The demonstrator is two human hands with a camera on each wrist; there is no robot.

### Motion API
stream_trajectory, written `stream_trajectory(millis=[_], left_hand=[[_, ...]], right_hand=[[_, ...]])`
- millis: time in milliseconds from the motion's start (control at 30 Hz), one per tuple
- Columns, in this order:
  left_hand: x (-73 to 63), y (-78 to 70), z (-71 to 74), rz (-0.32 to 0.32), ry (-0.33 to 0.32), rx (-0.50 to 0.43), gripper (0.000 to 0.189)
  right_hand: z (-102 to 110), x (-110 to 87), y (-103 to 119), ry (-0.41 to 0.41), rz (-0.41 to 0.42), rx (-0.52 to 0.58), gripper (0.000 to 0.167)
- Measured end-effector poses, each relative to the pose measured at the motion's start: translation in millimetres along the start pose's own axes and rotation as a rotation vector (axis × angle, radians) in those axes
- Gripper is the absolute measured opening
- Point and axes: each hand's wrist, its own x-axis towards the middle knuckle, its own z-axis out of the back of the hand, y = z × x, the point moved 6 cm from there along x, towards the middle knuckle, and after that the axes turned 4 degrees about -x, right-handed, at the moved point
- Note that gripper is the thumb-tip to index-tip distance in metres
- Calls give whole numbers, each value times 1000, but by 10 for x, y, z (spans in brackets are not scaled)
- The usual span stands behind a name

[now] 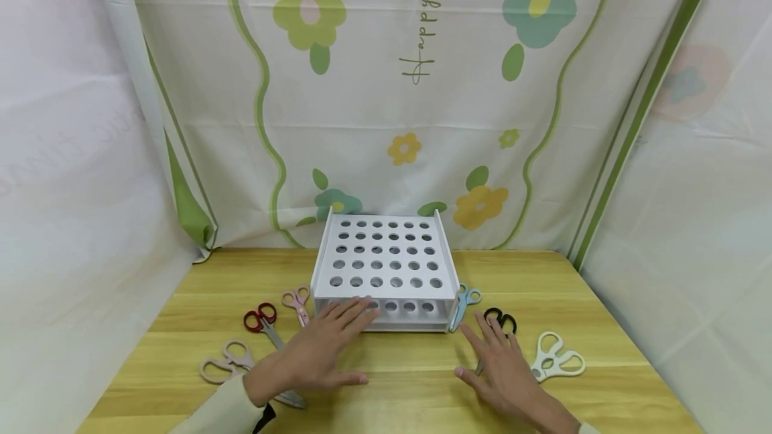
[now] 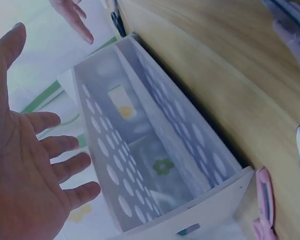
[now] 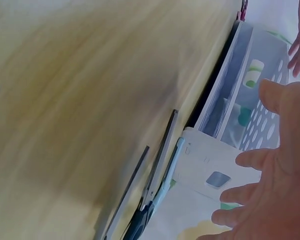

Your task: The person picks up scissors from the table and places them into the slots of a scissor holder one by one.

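Note:
A white two-tier rack (image 1: 386,274) with rows of round holes stands at the table's back middle. My left hand (image 1: 319,350), fingers spread and holding nothing, overlaps the rack's front left in the head view; its palm shows in the left wrist view. My right hand (image 1: 506,374) is likewise spread and bare, nearest to the black-handled scissors (image 1: 500,319), which it partly hides. Light blue scissors (image 1: 461,303) lie against the rack's right side. On the left are pink scissors (image 1: 299,307), red-handled scissors (image 1: 273,333) and pale pink scissors (image 1: 246,362), the last partly behind my left wrist.
Cream-handled scissors (image 1: 541,370) lie to the right of my right hand. The wooden table (image 1: 398,394) ends at a flowered cloth (image 1: 362,99) hanging behind the rack. Cloth walls (image 1: 675,220) also stand on both sides.

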Motion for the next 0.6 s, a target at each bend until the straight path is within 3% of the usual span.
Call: stream_trajectory(millis=[600], left_hand=[[0,211,371,97,-154,95,96]], right_hand=[[58,69,-138,-88,31,4,70]])
